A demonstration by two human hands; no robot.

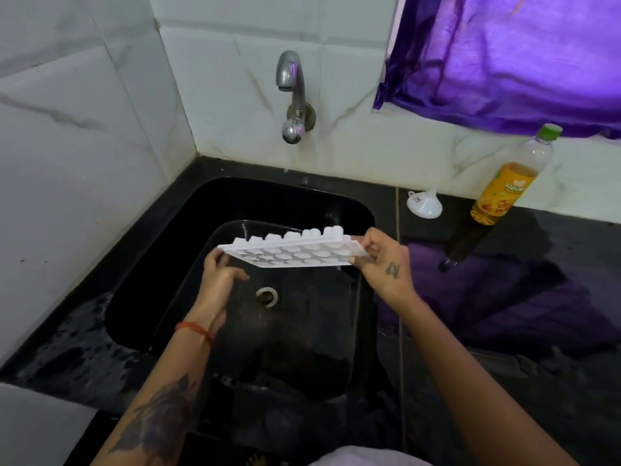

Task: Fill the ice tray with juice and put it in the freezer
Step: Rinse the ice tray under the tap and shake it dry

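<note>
Ice tray (295,251), white plastic, held in the air above the black sink (161,230), roughly over the drain (267,296). Long axis runs left to right across the view, right end slightly farther from the camera. Tray is tipped: near long edge lower, far edge raised, so the cup openings face toward the camera and down; undersides of the far row of cups show along the top edge. Cups look empty; no juice visible in them.

Left hand (220,275) pinches the left short end; right hand (383,260) pinches the right short end, fingers curled round the rim. Hands well apart, one per end, tray spanning between them. Neither hand is clearly nearer to it.

Juice bottle (504,193), green cap on, stands on the dark counter (504,280) to the right, well apart from the tray. Small white funnel (424,205) lies just left of it. Right hand is the nearer to both.

Judgement: filling not begun; tray must be levelled, openings up, before pouring. Tap (291,92) on the wall behind.
</note>
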